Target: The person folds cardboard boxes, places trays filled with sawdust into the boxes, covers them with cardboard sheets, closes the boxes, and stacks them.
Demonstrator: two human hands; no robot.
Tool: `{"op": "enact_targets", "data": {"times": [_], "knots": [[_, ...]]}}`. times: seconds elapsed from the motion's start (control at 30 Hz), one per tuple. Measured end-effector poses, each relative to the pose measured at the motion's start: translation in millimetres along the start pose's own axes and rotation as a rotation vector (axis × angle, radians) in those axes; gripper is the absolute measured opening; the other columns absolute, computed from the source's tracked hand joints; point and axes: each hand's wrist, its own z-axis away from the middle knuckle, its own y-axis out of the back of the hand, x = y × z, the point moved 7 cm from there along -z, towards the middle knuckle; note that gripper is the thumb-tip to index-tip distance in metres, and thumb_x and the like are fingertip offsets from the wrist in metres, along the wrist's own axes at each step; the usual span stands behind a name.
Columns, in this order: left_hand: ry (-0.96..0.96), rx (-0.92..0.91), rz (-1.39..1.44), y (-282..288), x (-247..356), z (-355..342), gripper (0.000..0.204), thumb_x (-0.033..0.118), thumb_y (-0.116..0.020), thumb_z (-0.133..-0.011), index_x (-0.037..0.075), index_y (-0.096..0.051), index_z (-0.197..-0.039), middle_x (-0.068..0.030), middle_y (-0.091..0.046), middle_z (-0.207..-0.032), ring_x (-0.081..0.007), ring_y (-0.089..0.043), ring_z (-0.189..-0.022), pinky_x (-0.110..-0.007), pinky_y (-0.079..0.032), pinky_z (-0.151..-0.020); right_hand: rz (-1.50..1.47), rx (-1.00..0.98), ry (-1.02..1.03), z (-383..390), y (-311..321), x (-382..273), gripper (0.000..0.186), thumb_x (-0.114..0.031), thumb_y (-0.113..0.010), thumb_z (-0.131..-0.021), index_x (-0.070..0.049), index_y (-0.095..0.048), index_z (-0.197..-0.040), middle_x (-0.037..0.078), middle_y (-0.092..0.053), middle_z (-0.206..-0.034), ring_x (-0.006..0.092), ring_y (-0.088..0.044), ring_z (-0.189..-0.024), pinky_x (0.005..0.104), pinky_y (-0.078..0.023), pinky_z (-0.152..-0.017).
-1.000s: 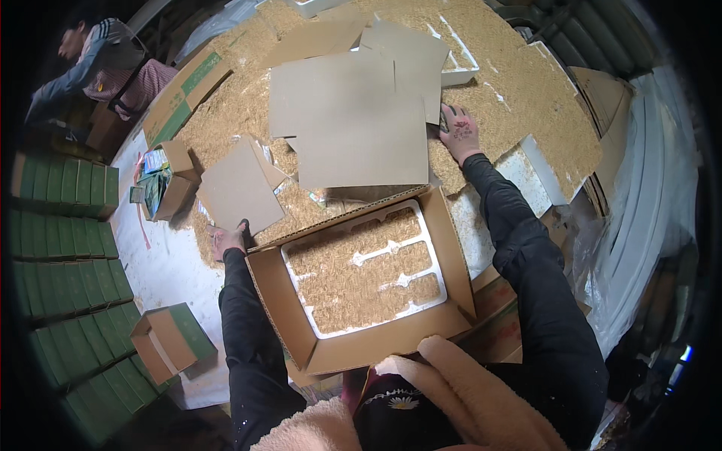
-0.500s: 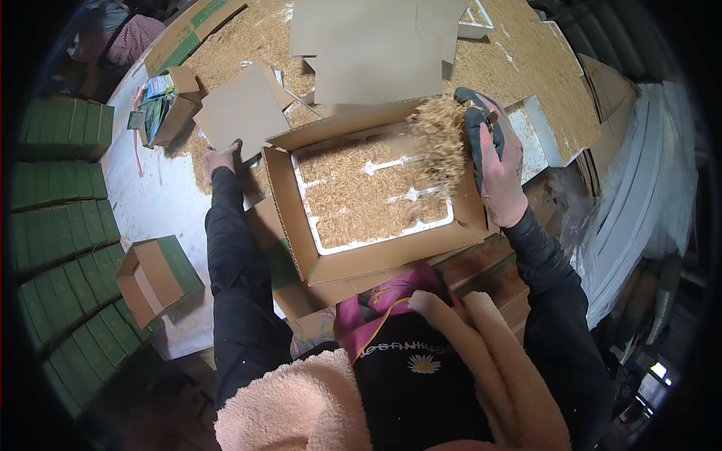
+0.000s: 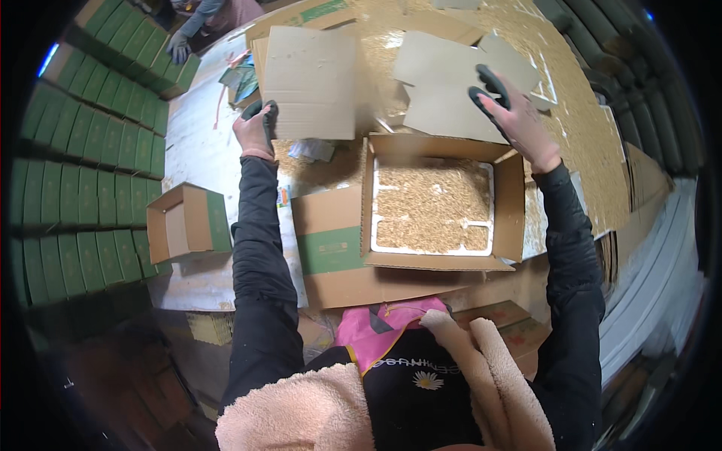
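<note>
The sheet (image 3: 310,83), a flat brown cardboard rectangle, lies at eleven o'clock of the box, its lower-left corner gripped. The box (image 3: 440,207) sits open at centre, brown flaps spread, holding a white tray (image 3: 432,207) packed level with tan husks. More grey-brown sheets (image 3: 451,90) overlap at its twelve o'clock.

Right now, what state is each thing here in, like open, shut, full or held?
Open carton: flaps up, white tray inside filled with husks.
White tray: nearly buried in husks.
Left hand: gloved, gripping a cardboard sheet.
Cardboard sheet: flat, held at its lower left corner.
Right hand: gloved, fingers spread, empty, above the loose cardboard pieces.
Small green box: open, on its side.
Green boxes: closed, in rows.
</note>
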Motion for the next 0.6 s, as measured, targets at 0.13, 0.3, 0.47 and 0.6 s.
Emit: {"op": "enact_targets", "data": {"times": [0.13, 0.3, 0.47, 0.6], "knots": [[-0.065, -0.146, 0.121, -8.6, 13.4, 13.9, 0.014, -0.002, -0.063, -0.075, -0.007, -0.066, -0.087, -0.0091, -0.065, -0.079, -0.0142, -0.062, -0.068, -0.021, -0.049, -0.066, -0.072, -0.287, 0.219, -63.3, -91.6, -18.6, 0.037, -0.022, -0.06, -0.087, -0.001, -0.053, -0.117, 0.019, -0.057, -0.098, 0.031, -0.058, -0.086, 0.0346, -0.048, -0.077], [-0.734, -0.36, -0.323, -16.8, -6.6, 45.7, 0.034, 0.011, -0.063, -0.077, 0.001, -0.061, -0.11, -0.0142, -0.065, -0.1, -0.0282, -0.064, -0.09, -0.034, -0.05, -0.082, -1.075, -0.138, -0.702, -83.5, -127.9, 28.4, 0.018, -0.024, -0.058, -0.089, -0.006, -0.06, -0.089, -0.001, -0.048, -0.073, 0.0108, -0.048, -0.055, 0.0264, -0.053, -0.046], [0.055, -0.023, -0.795, 36.1, -96.0, 10.0, 0.039, 0.032, -0.068, -0.077, -0.001, -0.065, -0.099, -0.0143, -0.067, -0.09, -0.0274, -0.065, -0.083, -0.034, -0.05, -0.076, -0.918, 0.178, -0.681, -81.1, -38.2, 126.3, 0.021, -0.026, -0.06, -0.089, -0.007, -0.062, -0.099, 0.001, -0.06, -0.088, 0.0143, -0.061, -0.07, 0.0282, -0.054, -0.059], [0.166, -0.249, -1.401, 27.1, -153.4, 21.9, 0.05, 0.045, -0.065, -0.077, 0.009, -0.06, -0.111, -0.0164, -0.059, -0.115, -0.0292, -0.058, -0.105, -0.036, -0.046, -0.09, -0.895, 0.359, -0.562, -45.2, -3.2, 132.2, 0.037, -0.022, -0.049, -0.095, -0.001, -0.051, -0.125, 0.007, -0.055, -0.12, 0.0156, -0.057, -0.107, 0.0347, -0.054, -0.082]]}}
